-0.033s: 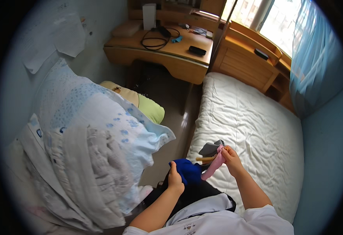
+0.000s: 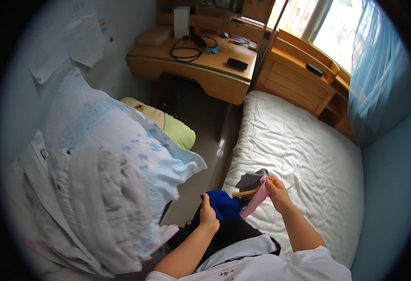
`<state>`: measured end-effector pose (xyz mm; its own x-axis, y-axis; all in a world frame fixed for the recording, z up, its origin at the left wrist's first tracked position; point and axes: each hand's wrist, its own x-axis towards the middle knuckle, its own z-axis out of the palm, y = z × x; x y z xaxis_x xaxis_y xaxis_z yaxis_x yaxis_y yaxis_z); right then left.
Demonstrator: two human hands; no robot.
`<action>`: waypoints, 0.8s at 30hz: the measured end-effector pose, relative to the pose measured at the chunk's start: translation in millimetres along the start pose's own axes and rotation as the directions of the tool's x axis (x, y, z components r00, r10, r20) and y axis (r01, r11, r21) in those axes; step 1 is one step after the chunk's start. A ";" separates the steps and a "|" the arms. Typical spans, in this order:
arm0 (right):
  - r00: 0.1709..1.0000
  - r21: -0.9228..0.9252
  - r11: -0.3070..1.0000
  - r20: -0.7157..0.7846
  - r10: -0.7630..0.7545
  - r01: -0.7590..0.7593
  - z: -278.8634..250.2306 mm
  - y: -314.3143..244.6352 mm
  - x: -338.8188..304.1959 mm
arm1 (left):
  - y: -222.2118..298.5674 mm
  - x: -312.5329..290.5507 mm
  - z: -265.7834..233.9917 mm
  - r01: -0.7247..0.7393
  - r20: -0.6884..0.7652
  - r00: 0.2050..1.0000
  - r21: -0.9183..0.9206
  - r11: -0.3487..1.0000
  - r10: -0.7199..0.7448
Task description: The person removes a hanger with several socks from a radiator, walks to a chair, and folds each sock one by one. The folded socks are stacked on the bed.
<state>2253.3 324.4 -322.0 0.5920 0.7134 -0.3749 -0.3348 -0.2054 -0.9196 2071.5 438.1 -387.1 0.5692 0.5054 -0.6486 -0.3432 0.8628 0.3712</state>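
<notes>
My left hand [image 2: 209,215] is closed on a bunched royal-blue cloth [image 2: 222,206], its thumb lying on top. A narrow pink cloth [image 2: 256,202], sock-like in shape, hangs from my right hand [image 2: 276,191], pinched near its upper end between thumb and fingers. Beside the pink cloth, a grey cloth [image 2: 251,180] lies on the near left part of the bed. Between the blue and pink cloths, a tan stick-like piece [image 2: 245,193] shows; what it belongs to is hidden.
The bed has a white quilt [image 2: 304,145]. At left are a blue-patterned pillow [image 2: 107,122] and piled pale clothes [image 2: 88,206]. A yellow-green cushion [image 2: 179,133] sits behind them. The wooden desk [image 2: 182,69] holds a cable [image 2: 172,51] and black case [image 2: 237,63].
The view has shifted slightly, so the desk and bed sit a little lower. Both hands keep their grips, with the pink and blue cloths almost unmoved.
</notes>
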 end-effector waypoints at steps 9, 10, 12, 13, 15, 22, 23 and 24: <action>0.969 0.373 0.926 0.206 -0.137 0.052 -68.9 24.3 37.3 | -63.1 23.2 33.2 -0.143 -0.017 0.990 -0.088 0.986 0.142; 0.966 0.393 0.916 0.200 -0.166 0.076 -74.0 31.4 37.3 | -63.5 20.8 34.3 -0.162 0.005 0.987 -0.074 0.984 0.163; 0.971 0.421 0.905 0.180 -0.157 0.068 -83.2 37.9 31.1 | -63.4 18.3 38.8 -0.173 -0.048 0.984 -0.037 0.984 0.172; 0.971 0.455 0.888 0.181 -0.158 0.060 -86.1 38.9 26.4 | -65.0 18.6 34.3 -0.202 -0.068 0.978 -0.029 0.979 0.199; 0.972 0.483 0.872 0.161 -0.170 0.073 -103.3 49.3 22.2 | -69.0 11.8 35.1 -0.227 -0.023 0.974 -0.016 0.974 0.227; 0.999 0.460 0.888 0.041 -0.023 0.002 -130.9 55.1 1.7 | -72.0 -6.6 21.9 -0.311 -0.013 0.951 -0.044 0.950 0.310; 0.996 0.445 0.895 0.082 -0.023 -0.016 -130.4 57.1 2.3 | -70.8 -9.8 18.8 -0.316 -0.005 0.949 -0.063 0.947 0.316; 0.993 0.445 0.895 0.112 -0.023 -0.030 -126.4 61.2 5.2 | -68.4 -13.9 15.6 -0.321 0.002 0.947 -0.080 0.944 0.322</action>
<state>2328.6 230.8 -395.0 0.5139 0.7882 -0.3384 -0.6436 0.0935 -0.7596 2098.7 372.2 -393.1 0.4301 0.7563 -0.4930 -0.5664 0.6513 0.5049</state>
